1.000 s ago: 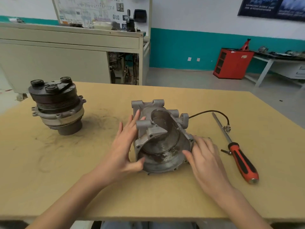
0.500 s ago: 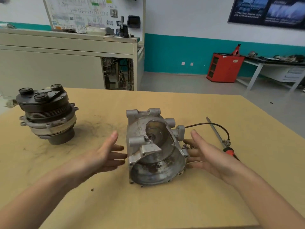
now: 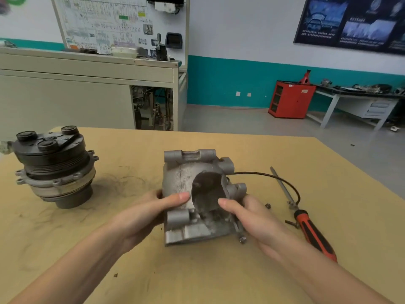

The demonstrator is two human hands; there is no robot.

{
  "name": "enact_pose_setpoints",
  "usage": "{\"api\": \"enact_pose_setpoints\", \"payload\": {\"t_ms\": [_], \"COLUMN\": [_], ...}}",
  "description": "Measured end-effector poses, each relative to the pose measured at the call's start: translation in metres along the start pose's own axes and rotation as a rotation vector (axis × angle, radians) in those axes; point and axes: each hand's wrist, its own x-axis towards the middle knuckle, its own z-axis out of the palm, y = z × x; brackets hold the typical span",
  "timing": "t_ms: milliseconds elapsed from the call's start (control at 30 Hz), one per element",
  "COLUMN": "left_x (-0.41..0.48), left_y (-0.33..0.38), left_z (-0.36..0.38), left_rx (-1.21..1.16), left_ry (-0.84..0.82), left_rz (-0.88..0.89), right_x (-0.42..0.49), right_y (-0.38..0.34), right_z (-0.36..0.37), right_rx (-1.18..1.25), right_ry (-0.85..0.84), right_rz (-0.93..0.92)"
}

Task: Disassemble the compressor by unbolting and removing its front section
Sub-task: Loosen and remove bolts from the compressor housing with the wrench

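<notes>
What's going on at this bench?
A person grips the grey housing with both hands, the left hand on its left side and the right hand on its right. The front section already stands apart at the left of the table. A red-handled screwdriver and a loose bolt lie to the right of the housing.
</notes>
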Motion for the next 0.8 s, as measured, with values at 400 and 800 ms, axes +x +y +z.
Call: {"api": "enact_pose_setpoints", "payload": {"t_ms": [400, 800], "left_x": [0.018, 0.018], "left_y": [-0.038, -0.055], "left_z": [-0.025, -0.025], "left_rx": [0.312, 0.410], "left_ry": [0.163, 0.168], "left_rz": [0.480, 0.469], "right_x": [0.038, 0.033], "right_y": [0.025, 0.041], "right_z": [0.000, -0.027], "right_rx": [-0.364, -0.762], "right_ry": [-0.123, -0.095], "right_rz": [-0.299, -0.335]}}
